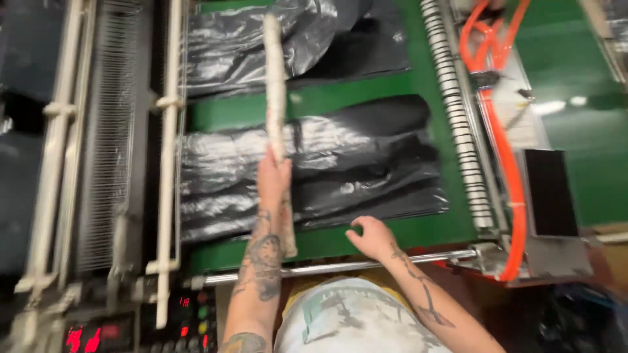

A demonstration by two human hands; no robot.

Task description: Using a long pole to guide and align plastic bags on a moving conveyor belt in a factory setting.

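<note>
My left hand grips a long pale stick wrapped in whitish tape, holding it lengthwise over a stack of black plastic bags on the green machine bed. The stick runs from the far stack down past my wrist to the near edge. My right hand rests with curled fingers on the green bed at the near edge of the black bags, touching or almost touching them. A second stack of black bags lies farther back.
A metal rail runs along the bed's near edge. White rollers and wire combs stand on the left, a ribbed roller and orange hoses on the right. A control panel with red lights sits at lower left.
</note>
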